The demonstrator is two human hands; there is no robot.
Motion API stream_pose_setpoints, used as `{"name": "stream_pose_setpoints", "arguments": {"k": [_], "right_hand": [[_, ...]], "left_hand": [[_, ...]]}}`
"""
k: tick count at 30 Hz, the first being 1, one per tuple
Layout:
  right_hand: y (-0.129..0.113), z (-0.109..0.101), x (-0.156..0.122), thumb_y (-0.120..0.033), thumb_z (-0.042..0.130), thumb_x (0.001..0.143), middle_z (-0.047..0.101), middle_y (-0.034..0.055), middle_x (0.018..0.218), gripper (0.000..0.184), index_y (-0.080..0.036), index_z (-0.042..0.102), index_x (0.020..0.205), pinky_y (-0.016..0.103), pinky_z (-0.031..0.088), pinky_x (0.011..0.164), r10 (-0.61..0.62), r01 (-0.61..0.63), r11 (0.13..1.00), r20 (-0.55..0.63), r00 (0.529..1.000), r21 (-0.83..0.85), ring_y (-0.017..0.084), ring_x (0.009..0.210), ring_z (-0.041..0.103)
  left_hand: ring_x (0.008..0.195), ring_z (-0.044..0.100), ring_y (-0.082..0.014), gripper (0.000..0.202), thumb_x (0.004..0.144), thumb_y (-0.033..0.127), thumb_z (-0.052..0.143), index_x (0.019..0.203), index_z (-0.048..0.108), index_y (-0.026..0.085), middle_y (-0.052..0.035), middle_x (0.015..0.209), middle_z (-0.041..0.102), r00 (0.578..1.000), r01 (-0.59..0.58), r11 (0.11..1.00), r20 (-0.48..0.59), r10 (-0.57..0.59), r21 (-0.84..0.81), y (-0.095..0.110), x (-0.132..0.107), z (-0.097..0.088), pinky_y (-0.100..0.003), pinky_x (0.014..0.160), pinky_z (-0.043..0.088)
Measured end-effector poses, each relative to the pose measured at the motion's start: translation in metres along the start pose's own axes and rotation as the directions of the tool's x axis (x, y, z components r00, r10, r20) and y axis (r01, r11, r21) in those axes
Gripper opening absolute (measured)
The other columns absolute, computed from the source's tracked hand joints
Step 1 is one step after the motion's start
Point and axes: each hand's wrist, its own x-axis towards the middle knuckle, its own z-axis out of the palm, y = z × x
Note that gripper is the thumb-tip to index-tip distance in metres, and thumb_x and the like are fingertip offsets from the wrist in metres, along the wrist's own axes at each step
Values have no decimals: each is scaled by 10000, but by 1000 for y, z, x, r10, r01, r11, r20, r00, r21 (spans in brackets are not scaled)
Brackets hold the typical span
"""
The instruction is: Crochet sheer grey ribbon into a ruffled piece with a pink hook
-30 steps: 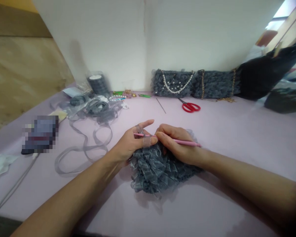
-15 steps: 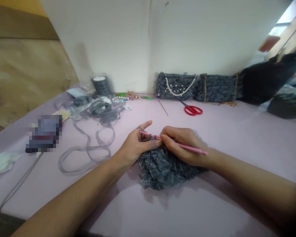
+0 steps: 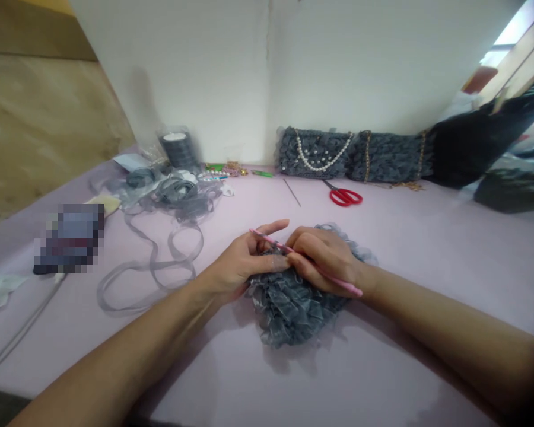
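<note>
A ruffled grey crochet piece made of sheer ribbon rests on the table between my hands. My left hand pinches its upper left edge, thumb along the top and index finger stretched out above. My right hand is closed around a pink crochet hook, whose tip reaches over to the left fingers at the edge of the piece. Grey ribbon seems wound on the hook's shaft near the tip. To the left, loose grey ribbon lies in loops. How the ribbon runs under the left hand is hidden.
Red-handled scissors and a thin metal rod lie beyond my hands. Two finished-looking grey ruffled bags stand against the wall. A ribbon spool, ribbon coils and a blurred-out phone-like device with a cable are at left.
The hook has tilted more steeply, its handle end lower and its tip slightly higher. My left index finger reaches further right. The whole view has shifted slightly.
</note>
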Motion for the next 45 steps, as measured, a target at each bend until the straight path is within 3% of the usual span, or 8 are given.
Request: {"name": "stream_pose_setpoints", "arguments": {"k": [5, 15, 23, 32, 36, 40, 43, 45], "right_hand": [[1, -6, -3, -204, 430, 945, 626, 40, 785, 152, -217, 466, 797, 278, 457, 598, 71, -70, 979, 1, 997, 191, 146, 698, 583], [3, -15, 1, -159, 453, 936, 649, 64, 852, 126, -191, 495, 822, 247, 484, 616, 15, -26, 984, 64, 998, 176, 128, 719, 593], [8, -24, 2, -136, 467, 922, 668, 88, 1035, 88, -202, 520, 895, 271, 517, 662, -38, 23, 994, 134, 990, 108, 150, 817, 640], [2, -38, 11, -136, 463, 919, 683, 91, 1081, 138, -211, 577, 898, 277, 524, 695, 49, -106, 965, 231, 972, 239, 170, 875, 671], [2, -44, 12, -202, 484, 934, 707, 74, 963, 150, -195, 628, 976, 253, 506, 639, 182, -279, 899, 290, 940, 339, 150, 773, 660], [2, -43, 13, -296, 488, 957, 711, 42, 810, 194, -206, 653, 1006, 261, 514, 621, 351, -492, 713, 353, 867, 500, 153, 718, 658], [1, -36, 13, -361, 488, 958, 705, 41, 786, 235, -212, 664, 914, 277, 513, 612, 410, -543, 561, 359, 838, 625, 154, 685, 648], [-2, -30, 12, -376, 488, 957, 698, 41, 785, 261, -201, 658, 863, 271, 497, 604, 427, -547, 548, 351, 833, 633, 142, 662, 625]], "left_hand": [[760, 662, -147, 600, 673, 156, 811, 1241, 638, 243, -23, 839, 710, 990, 21, 999, 140, -16, -36, 10, -2, -10, -287, 778, 488], [804, 680, -151, 732, 698, 161, 804, 1365, 515, 250, -44, 942, 724, 991, 46, 998, 126, -41, -34, 12, -2, -17, -292, 803, 493], [769, 684, -138, 572, 680, 162, 815, 1221, 644, 233, -37, 912, 735, 994, 51, 998, 95, -48, -25, 18, -2, -25, -275, 777, 511], [763, 695, -138, 418, 701, 171, 790, 1110, 707, 183, -67, 929, 745, 982, 114, 993, 151, -115, 14, 22, -2, -38, -258, 755, 538], [780, 697, -144, 411, 698, 177, 788, 1102, 715, 180, -71, 936, 749, 977, 132, 991, 164, -136, 39, 22, -3, -44, -258, 754, 545], [703, 675, -119, 386, 696, 171, 782, 1078, 729, 179, -49, 860, 748, 975, 138, 988, 165, -148, 72, 22, -4, -42, -220, 672, 526], [682, 650, -108, 367, 685, 181, 793, 1048, 743, 174, -46, 820, 740, 981, 112, 987, 148, -128, 112, 20, -4, -34, -204, 641, 496], [695, 643, -103, 331, 676, 189, 802, 1002, 754, 172, -40, 809, 734, 988, 82, 988, 120, -98, 131, 17, -3, -27, -201, 658, 485]]}}
